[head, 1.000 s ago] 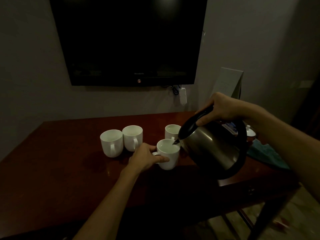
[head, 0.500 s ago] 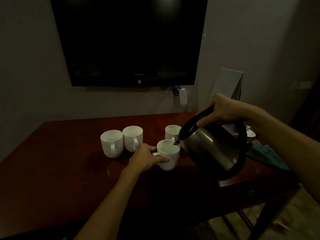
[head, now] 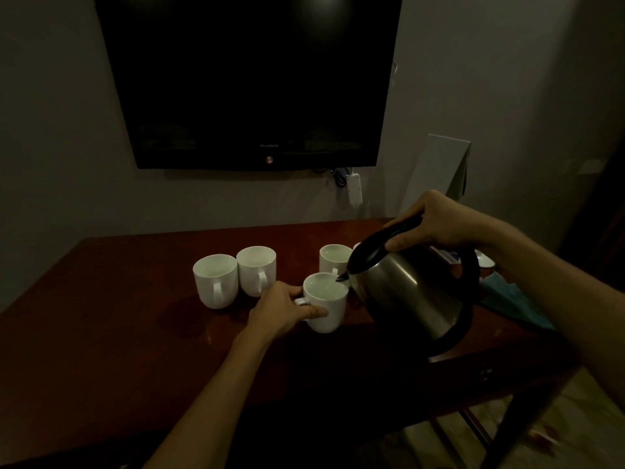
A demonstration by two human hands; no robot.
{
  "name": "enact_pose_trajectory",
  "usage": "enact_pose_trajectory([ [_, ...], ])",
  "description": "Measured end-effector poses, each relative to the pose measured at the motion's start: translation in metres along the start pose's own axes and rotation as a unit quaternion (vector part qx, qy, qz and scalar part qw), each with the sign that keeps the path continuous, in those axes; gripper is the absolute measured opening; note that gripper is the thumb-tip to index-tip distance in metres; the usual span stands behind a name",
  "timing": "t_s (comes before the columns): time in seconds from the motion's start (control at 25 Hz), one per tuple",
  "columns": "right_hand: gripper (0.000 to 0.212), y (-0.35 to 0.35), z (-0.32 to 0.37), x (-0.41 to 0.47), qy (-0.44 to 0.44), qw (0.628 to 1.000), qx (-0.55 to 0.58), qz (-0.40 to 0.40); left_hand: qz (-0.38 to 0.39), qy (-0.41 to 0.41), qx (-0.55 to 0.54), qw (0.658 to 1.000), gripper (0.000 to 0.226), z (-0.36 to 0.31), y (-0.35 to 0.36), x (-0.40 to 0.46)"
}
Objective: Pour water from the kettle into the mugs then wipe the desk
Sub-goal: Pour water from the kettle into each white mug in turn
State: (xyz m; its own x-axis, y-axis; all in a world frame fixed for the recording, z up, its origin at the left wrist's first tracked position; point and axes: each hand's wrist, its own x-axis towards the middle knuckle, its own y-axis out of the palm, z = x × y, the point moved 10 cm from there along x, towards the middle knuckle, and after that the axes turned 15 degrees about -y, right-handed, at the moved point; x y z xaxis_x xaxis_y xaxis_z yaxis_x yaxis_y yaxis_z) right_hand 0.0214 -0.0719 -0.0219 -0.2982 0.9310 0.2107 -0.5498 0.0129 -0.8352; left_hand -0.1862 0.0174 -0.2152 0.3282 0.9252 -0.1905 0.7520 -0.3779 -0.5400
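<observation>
The kettle (head: pixel 411 296) hung tilted over the table (head: pixel 101 333), its spout pointing left and down, just above the rim of the nearest mug (head: pixel 326 302). The right hand (head: pixel 436 221) reached in from the right with its fingers curled around the black handle on top. The left hand (head: pixel 284 308) came from below, thumb and fingers wrapped at the mug's handle and side. The mug seemed partly filled, though the dim light made that uncertain. Three more mugs (head: pixel 216 280) stood behind, and a teal cloth (head: pixel 514 299) lay to the right.
</observation>
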Motion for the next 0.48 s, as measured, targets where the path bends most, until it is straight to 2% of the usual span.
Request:
enact_pose_trajectory([
  [0.16, 0.025, 0.003, 0.002, -0.014, -0.021, 0.999, 0.004, -0.039, -0.031, -0.002, 0.007, 0.999, 0.026, 0.0, -0.003, -0.007],
  [0.28, 0.03, 0.001, -0.003, -0.025, -0.02, 0.997, 0.008, -0.071, -0.055, -0.012, 0.004, 0.998, 0.035, 0.001, -0.004, -0.011],
  [0.48, 0.045, 0.0, -0.033, -0.063, -0.018, 0.981, 0.058, -0.182, -0.109, -0.026, 0.006, 0.994, 0.044, 0.001, -0.005, -0.023],
])
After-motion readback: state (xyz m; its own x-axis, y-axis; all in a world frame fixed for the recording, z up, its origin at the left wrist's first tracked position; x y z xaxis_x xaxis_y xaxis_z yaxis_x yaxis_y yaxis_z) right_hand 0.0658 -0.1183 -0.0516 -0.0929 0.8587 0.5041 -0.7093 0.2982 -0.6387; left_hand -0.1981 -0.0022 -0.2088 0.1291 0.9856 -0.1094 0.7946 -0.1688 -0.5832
